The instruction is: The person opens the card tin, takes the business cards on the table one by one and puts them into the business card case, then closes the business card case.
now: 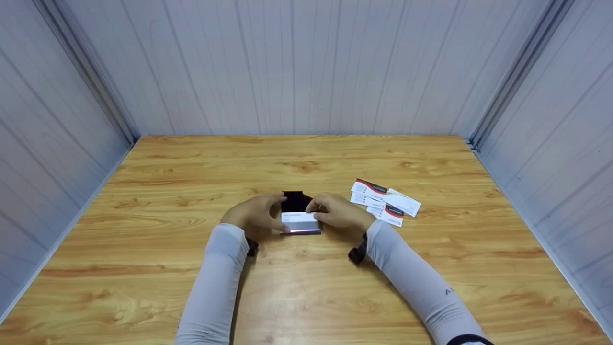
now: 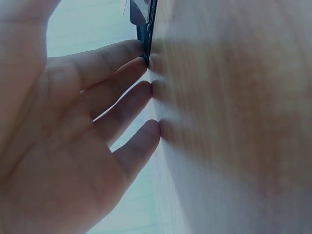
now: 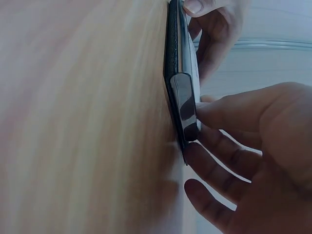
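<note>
A card case [image 1: 301, 232] with a shiny metal body lies on the table, its black lid [image 1: 293, 201] folded back on the far side. In it lies a white business card [image 1: 296, 217]. My left hand [image 1: 255, 212] holds the case at its left end, thumb at the near corner and fingers by the lid. The right wrist view shows that thumb on the metal edge of the case [image 3: 184, 100]. From the right, my right hand [image 1: 341, 211] pinches the card's edge with thumb and index finger; its other fingers hang beside the case in the right wrist view.
Several business cards [image 1: 404, 202] lie loosely overlapped on the wooden table [image 1: 306, 163], right of my right hand. Pale panel walls [image 1: 297, 67] rise at the back and on both sides. A dark strap with a small device [image 1: 357, 254] sits at my right wrist.
</note>
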